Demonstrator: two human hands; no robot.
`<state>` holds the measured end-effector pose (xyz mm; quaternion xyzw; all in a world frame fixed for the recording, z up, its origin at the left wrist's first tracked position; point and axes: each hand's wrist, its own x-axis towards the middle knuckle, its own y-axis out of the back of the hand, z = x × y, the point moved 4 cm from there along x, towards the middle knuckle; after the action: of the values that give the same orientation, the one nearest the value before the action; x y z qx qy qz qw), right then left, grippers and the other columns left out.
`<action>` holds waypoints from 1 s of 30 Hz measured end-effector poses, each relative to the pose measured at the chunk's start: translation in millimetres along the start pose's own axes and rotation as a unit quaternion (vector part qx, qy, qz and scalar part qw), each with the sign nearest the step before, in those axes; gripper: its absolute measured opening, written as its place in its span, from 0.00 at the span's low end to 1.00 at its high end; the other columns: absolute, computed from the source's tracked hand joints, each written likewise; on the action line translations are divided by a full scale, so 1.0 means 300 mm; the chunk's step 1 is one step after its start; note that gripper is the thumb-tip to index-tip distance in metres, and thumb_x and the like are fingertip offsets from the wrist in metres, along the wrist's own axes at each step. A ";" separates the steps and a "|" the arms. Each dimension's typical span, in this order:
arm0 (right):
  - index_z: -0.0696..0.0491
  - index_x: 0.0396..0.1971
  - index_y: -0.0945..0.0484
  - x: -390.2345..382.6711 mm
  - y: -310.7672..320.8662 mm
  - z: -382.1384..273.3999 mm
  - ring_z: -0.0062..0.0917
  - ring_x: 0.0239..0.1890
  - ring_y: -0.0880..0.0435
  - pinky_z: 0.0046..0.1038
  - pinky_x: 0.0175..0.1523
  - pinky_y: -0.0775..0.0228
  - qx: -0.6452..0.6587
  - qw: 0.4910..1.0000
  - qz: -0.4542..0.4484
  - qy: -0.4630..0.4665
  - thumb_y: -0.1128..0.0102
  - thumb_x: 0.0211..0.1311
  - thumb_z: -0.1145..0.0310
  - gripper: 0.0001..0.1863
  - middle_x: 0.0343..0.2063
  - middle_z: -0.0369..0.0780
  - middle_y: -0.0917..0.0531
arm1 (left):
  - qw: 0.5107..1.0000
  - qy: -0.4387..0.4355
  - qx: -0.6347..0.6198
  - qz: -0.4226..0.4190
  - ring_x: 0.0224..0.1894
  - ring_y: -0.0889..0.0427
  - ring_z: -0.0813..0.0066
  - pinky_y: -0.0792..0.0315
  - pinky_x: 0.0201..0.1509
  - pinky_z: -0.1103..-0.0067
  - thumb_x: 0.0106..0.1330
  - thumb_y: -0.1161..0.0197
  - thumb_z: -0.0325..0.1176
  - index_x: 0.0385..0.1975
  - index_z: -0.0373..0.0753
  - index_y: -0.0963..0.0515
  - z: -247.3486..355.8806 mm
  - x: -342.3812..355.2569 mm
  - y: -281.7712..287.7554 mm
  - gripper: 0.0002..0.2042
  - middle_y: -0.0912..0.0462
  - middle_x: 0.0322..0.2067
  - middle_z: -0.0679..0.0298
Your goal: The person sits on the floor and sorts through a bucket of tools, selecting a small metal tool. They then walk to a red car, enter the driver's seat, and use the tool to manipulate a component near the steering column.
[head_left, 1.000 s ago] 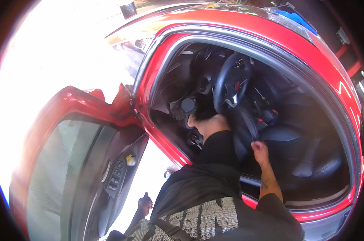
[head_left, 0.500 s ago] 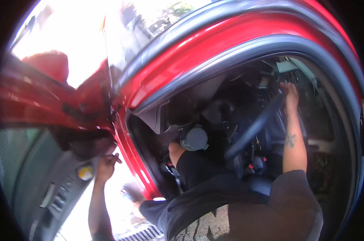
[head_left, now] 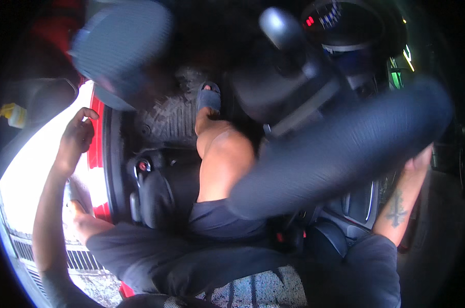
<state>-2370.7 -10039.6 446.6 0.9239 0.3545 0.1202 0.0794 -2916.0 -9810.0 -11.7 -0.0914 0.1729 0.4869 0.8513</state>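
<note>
My right hand (head_left: 420,158) grips the far right end of the black steering wheel (head_left: 340,149), and the rim hides most of its fingers. The wheel's padded rim slants across the front of me, above my right leg (head_left: 219,159). On the other side, my left hand (head_left: 78,134) hangs in the doorway with a finger stretched out and the others loosely bent; nothing shows in it. It is between the opened car door (head_left: 37,102) and the red door sill (head_left: 95,149), apart from both.
My right foot, in a sandal (head_left: 208,97), is on the ribbed floor mat (head_left: 171,120). My left leg (head_left: 91,226) is outside, over the ground near a drain grating (head_left: 81,258). A yellow-topped container (head_left: 14,114) sits in the door. A lit instrument cluster (head_left: 340,23) lies ahead.
My body and view have moved into the car, and the steering wheel now looms much nearer. My right hand remains on the wheel. My left hand is now farther left in view, beside the sill.
</note>
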 end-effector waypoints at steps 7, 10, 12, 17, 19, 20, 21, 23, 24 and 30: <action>0.58 0.48 0.23 -0.235 0.053 0.027 0.50 0.78 0.45 0.50 0.84 0.62 0.248 0.941 0.063 0.221 0.56 0.80 0.63 0.15 0.72 0.57 0.36 | 0.952 -0.200 0.186 0.142 0.22 0.36 0.85 0.41 0.25 0.82 0.77 0.48 0.38 0.51 0.41 0.24 0.256 -0.263 0.108 0.12 0.31 0.23 0.73; 0.53 0.42 0.25 -0.346 0.362 0.155 0.44 0.60 0.34 0.47 0.69 0.49 0.270 0.919 -0.104 0.268 0.55 0.80 0.58 0.15 0.52 0.49 0.28 | 0.971 -0.119 0.046 0.202 0.17 0.39 0.86 0.45 0.21 0.82 0.79 0.51 0.44 0.39 0.44 0.23 0.105 -0.292 0.274 0.13 0.35 0.18 0.76; 0.50 0.40 0.27 -0.376 0.518 0.416 0.34 0.43 0.23 0.40 0.54 0.34 0.262 0.922 -0.153 0.242 0.58 0.82 0.51 0.18 0.32 0.41 0.21 | 0.966 -0.163 0.080 0.184 0.14 0.41 0.86 0.47 0.16 0.82 0.78 0.49 0.45 0.36 0.43 0.21 0.076 -0.413 0.291 0.15 0.36 0.16 0.76; 0.57 0.35 0.23 -0.571 0.599 0.904 0.20 0.34 0.18 0.25 0.46 0.25 0.078 0.986 -0.147 -0.012 0.49 0.80 0.66 0.13 0.31 0.39 0.17 | 0.966 0.013 0.164 0.199 0.11 0.41 0.87 0.47 0.13 0.83 0.77 0.47 0.41 0.39 0.41 0.19 0.264 -0.498 0.084 0.13 0.38 0.12 0.77; 0.59 0.37 0.21 -0.673 0.586 1.019 0.21 0.35 0.18 0.25 0.45 0.26 -0.122 0.979 -0.162 0.000 0.47 0.78 0.68 0.11 0.32 0.37 0.18 | 0.947 -0.035 0.252 0.194 0.12 0.41 0.88 0.46 0.15 0.82 0.77 0.43 0.42 0.33 0.40 0.18 0.397 -0.483 -0.035 0.14 0.36 0.13 0.77; 0.60 0.41 0.21 -0.728 0.586 1.104 0.24 0.36 0.18 0.26 0.45 0.26 -0.128 0.983 -0.124 0.048 0.46 0.76 0.69 0.09 0.34 0.40 0.18 | 0.936 -0.048 0.291 0.190 0.13 0.40 0.89 0.46 0.16 0.82 0.76 0.42 0.42 0.32 0.40 0.18 0.450 -0.480 -0.059 0.14 0.34 0.13 0.77; 0.60 0.43 0.21 -0.777 0.576 1.133 0.26 0.39 0.18 0.27 0.46 0.26 -0.128 0.983 -0.123 0.055 0.45 0.76 0.69 0.09 0.37 0.42 0.19 | 0.922 -0.065 0.335 0.184 0.13 0.40 0.89 0.46 0.16 0.82 0.76 0.41 0.42 0.31 0.40 0.18 0.466 -0.476 -0.039 0.15 0.34 0.14 0.77; 0.61 0.46 0.21 -0.860 0.635 1.188 0.25 0.41 0.21 0.27 0.49 0.27 -0.139 0.984 -0.087 0.065 0.47 0.77 0.69 0.11 0.43 0.41 0.22 | 0.941 -0.075 0.287 0.161 0.13 0.40 0.89 0.47 0.17 0.82 0.76 0.40 0.42 0.31 0.40 0.18 0.523 -0.445 -0.154 0.14 0.35 0.14 0.78; 0.61 0.46 0.22 -0.902 0.670 1.248 0.21 0.42 0.23 0.26 0.50 0.29 -0.140 0.986 -0.063 0.059 0.49 0.79 0.67 0.13 0.47 0.40 0.24 | 0.950 -0.074 0.264 0.150 0.13 0.40 0.89 0.47 0.17 0.82 0.76 0.40 0.42 0.30 0.40 0.18 0.554 -0.432 -0.204 0.14 0.35 0.14 0.79; 0.56 0.29 0.22 -1.137 0.758 1.306 0.53 0.71 0.34 0.48 0.74 0.43 -0.221 0.960 -0.123 0.116 0.37 0.64 0.71 0.06 0.67 0.57 0.32 | 0.952 -0.104 0.284 0.049 0.44 0.21 0.71 0.26 0.48 0.73 0.72 0.42 0.26 0.49 0.35 0.19 0.554 -0.385 -0.392 0.10 0.18 0.43 0.62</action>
<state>-2362.5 -10461.0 67.3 0.8123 0.4367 0.2915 0.2539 -2834.4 -9908.1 184.5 0.2142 0.2188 0.4657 0.8303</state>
